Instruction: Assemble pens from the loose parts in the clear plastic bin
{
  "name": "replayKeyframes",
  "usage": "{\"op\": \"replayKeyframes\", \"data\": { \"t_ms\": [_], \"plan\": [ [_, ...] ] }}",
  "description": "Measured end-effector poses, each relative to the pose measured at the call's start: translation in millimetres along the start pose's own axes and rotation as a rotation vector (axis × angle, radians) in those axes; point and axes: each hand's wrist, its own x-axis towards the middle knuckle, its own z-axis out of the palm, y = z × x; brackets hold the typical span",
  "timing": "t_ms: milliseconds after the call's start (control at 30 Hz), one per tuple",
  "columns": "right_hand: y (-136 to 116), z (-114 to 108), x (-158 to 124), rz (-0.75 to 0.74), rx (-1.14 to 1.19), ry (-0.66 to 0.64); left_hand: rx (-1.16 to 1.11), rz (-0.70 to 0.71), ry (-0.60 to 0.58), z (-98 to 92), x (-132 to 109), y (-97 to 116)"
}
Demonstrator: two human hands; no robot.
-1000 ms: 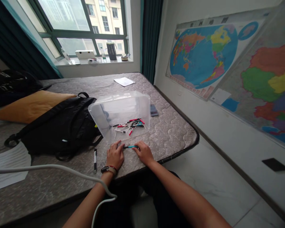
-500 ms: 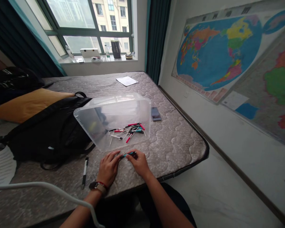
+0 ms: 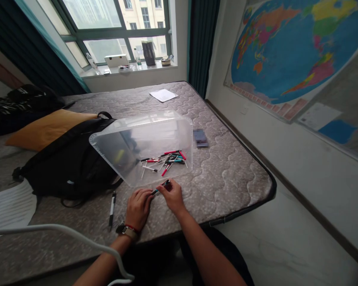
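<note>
A dark pen with a teal part [image 3: 156, 192] is held between both hands just in front of the clear plastic bin. My left hand [image 3: 138, 206] is closed, its fingertips on the pen's left end. The right end is pinched between the thumb and fingers of my right hand [image 3: 173, 197]. The clear bin [image 3: 107, 149] lies on its side with its opening toward me. Inside it is a loose pile of pens and pen parts [image 3: 170, 159], red, black, teal and white. Left of my left hand, a white-and-black pen [image 3: 112, 209] lies on the mattress.
The quilted mattress [image 3: 226, 178] ends at a dark front edge. A black backpack [image 3: 68, 163] and a yellow pillow [image 3: 49, 129] lie left of the bin. A blurred dark flat object [image 3: 201, 138] sits right of it. A pale cable [image 3: 62, 228] crosses the lower left.
The pen between my hands has tilted, its right end now higher and turned away from me. My right hand has risen slightly. The view has shifted a little.
</note>
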Motion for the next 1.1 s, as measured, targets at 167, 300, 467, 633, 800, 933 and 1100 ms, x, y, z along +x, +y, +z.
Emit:
{"op": "replayKeyframes", "data": {
  "t_ms": [167, 300, 467, 633, 800, 933, 1100],
  "plan": [
    [-8.3, -1.3, -0.3, -0.060, 0.003, -0.143, -0.019, -0.054, 0.003, -1.6, 1.6, 3.8],
    [-14.7, -1.5, -2.0, -0.097, -0.043, -0.213, 0.016, -0.069, 0.005, -2.6, 2.2, 7.0],
    [-13.4, -0.2, -2.8, -0.049, -0.039, -0.238, 0.054, -0.104, 0.012, -3.8, 1.4, 9.7],
    [-10.7, 0.9, -3.9, -0.041, -0.070, -0.181, 0.037, -0.115, 0.015, -2.9, 0.3, 7.9],
    [-9.4, 2.4, -5.9, -0.032, 0.003, -0.252, -0.001, -0.084, 0.006, -2.0, 0.3, 6.0],
    [-4.3, 2.5, -6.9, -0.004, 0.027, -0.331, 0.015, -0.056, 0.005, -2.3, 0.5, 7.0],
    [2.9, 2.4, -6.2, 0.028, 0.073, -0.315, 0.071, -0.031, -0.002, -2.8, 0.6, 8.4]
  ]
}}
